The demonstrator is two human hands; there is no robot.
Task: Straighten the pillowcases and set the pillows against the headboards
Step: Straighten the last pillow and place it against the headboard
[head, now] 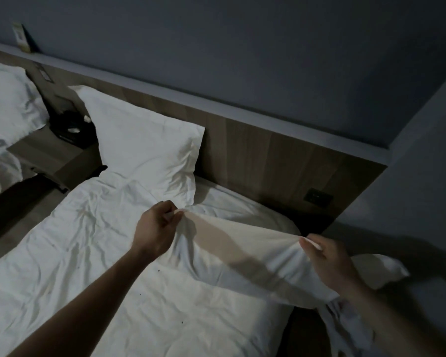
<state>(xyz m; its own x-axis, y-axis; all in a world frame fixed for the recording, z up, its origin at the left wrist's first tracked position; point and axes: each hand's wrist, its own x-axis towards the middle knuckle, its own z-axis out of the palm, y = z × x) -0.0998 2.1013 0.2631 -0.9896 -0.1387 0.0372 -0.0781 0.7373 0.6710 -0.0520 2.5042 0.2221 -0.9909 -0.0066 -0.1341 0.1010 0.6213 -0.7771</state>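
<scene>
A white pillow (pixel 245 256) in its pillowcase lies across the right side of the bed, lifted at its far edge. My left hand (pixel 155 228) pinches one corner of the pillowcase. My right hand (pixel 327 258) pinches the other corner, and the cloth is stretched taut between them. A second white pillow (pixel 142 143) leans against the wooden headboard (pixel 281 155) at the bed's left. The right part of the headboard has no pillow in front of it.
A rumpled white duvet (pixel 93 253) covers the bed. A nightstand (pixel 52 153) with dark objects stands to the left, between this bed and another bed with a white pillow (pixel 8 104). A wall (pixel 422 163) closes in on the right. A socket (pixel 318 197) sits in the headboard.
</scene>
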